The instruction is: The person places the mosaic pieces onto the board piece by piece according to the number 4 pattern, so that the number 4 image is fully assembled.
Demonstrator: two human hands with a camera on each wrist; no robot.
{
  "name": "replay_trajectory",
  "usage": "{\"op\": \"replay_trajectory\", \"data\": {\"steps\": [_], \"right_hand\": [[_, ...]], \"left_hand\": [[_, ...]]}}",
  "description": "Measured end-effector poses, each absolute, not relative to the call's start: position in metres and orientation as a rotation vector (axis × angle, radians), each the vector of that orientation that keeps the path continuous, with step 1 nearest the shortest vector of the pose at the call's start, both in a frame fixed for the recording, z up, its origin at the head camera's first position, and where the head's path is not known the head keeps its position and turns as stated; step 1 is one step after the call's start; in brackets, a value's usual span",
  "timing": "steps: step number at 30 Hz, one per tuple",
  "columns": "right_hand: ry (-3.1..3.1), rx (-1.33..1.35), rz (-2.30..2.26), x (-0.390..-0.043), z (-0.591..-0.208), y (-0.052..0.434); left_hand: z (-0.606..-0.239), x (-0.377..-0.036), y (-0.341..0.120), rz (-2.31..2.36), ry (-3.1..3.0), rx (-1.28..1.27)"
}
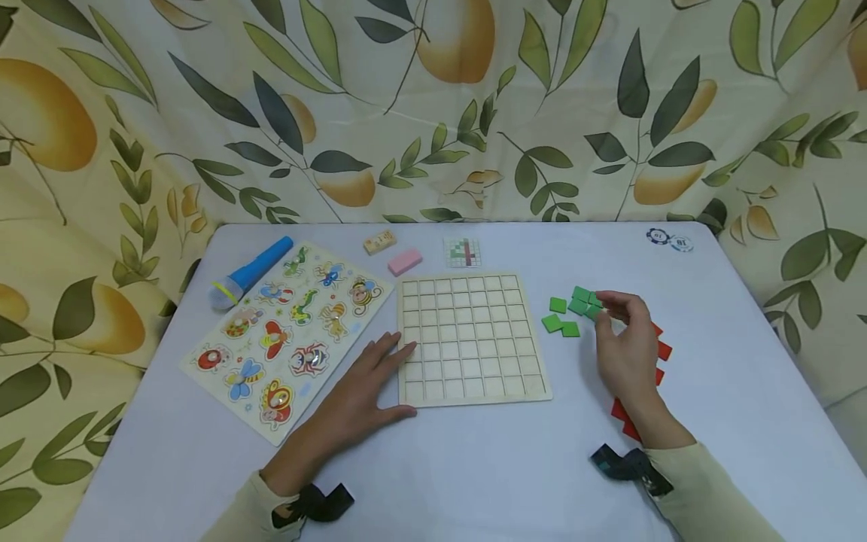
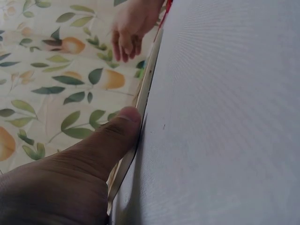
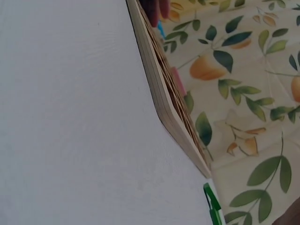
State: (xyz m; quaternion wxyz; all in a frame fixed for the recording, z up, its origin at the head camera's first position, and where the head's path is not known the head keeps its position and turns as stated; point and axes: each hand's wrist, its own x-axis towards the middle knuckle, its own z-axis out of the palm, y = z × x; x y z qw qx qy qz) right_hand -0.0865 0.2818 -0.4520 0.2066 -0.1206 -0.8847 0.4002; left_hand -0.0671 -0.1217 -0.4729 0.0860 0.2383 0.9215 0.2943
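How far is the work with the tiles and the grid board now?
Done: nothing placed; every cell of the wooden grid board looks empty. In hand: the right hand pinches one of the green tiles, while the left hand rests flat against the board's left edge. Left: the loose green tiles and the red tiles beside the right hand.

- Green tiles; red tiles.
- Pale wooden grid board.
- Blue torch; pink eraser.
- Leaf-and-pear patterned curtain.
- Lilac-white tabletop.
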Motion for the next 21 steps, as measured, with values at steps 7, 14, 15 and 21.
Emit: {"op": "replay_trajectory", "data": {"steps": [7,14,15,21], "right_hand": [[-2.594,-0.485,1.066,-0.092,-0.457,0.292],[-2.709,-0.562,0.945,-0.094,-0.459,0.293],[-2.72,-0.569,0.931,-0.094,-0.459,0.293],[-2.744,-0.579,0.882,-0.092,-0.46,0.294]], "left_hand": [[-0.473,-0.067,-0.121,0.859,2.753,0.704],[-0.47,-0.067,-0.12,0.829,2.763,0.729],[-0.47,-0.067,-0.121,0.826,2.761,0.733],[-0.471,-0.066,-0.121,0.803,2.772,0.749]]}}
